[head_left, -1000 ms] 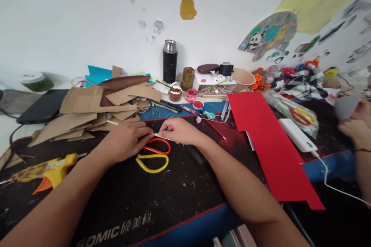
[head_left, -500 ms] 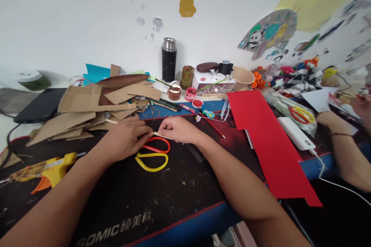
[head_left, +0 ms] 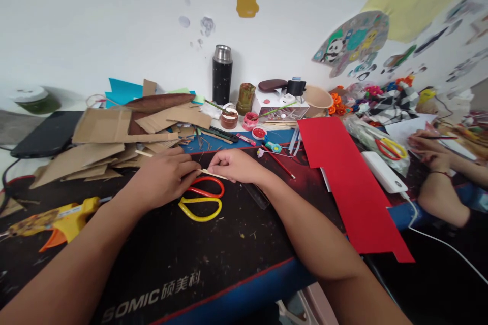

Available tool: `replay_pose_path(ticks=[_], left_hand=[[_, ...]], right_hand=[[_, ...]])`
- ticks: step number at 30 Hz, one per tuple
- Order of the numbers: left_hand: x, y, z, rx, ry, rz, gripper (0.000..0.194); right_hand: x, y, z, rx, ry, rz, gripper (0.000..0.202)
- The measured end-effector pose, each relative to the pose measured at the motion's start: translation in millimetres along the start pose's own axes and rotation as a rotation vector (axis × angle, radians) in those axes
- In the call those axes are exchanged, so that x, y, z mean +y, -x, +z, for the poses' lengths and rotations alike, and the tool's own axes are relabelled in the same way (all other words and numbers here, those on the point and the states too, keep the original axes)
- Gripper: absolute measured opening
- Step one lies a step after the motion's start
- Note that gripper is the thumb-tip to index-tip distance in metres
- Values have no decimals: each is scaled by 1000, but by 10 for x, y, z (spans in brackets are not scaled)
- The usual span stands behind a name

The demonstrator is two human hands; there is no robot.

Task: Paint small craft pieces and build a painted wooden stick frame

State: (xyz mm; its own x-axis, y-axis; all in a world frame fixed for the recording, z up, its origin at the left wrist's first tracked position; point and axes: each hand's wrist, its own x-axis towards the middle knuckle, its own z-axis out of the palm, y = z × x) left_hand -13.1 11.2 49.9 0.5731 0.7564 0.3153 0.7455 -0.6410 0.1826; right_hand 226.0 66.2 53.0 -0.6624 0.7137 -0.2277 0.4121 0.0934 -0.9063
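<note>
My left hand (head_left: 162,177) and my right hand (head_left: 237,165) meet at the middle of the black desk mat (head_left: 198,259). Both pinch a thin pale wooden stick (head_left: 212,174) that lies flat between their fingertips. Just under the stick lie scissors with one red and one yellow handle (head_left: 200,199), partly covered by my left hand. A yellow glue gun (head_left: 63,216) rests on the mat to the left.
A heap of cardboard scraps (head_left: 122,137) lies at the back left. A red paper sheet (head_left: 348,177) lies to the right, beside a white power bank (head_left: 383,172). A black flask (head_left: 222,75) and paint jars stand by the wall. Another person's hands (head_left: 432,155) work at the far right.
My hands stay on the stick almost unmoved. The other person at the right has lowered a white paper sheet and now rests both hands on the table with a pencil.
</note>
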Motion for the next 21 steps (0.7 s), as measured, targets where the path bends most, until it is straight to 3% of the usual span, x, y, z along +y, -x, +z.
replay_pose_path(ticks=[13,21], left_hand=[[-15,0,-51,33,-34,-14,41],[-140,53,-173,121,-49,-79,41]], right_hand=[[40,-27,14,48,-19,-44,13],[77,-58,-103,325,-47,-87,15]])
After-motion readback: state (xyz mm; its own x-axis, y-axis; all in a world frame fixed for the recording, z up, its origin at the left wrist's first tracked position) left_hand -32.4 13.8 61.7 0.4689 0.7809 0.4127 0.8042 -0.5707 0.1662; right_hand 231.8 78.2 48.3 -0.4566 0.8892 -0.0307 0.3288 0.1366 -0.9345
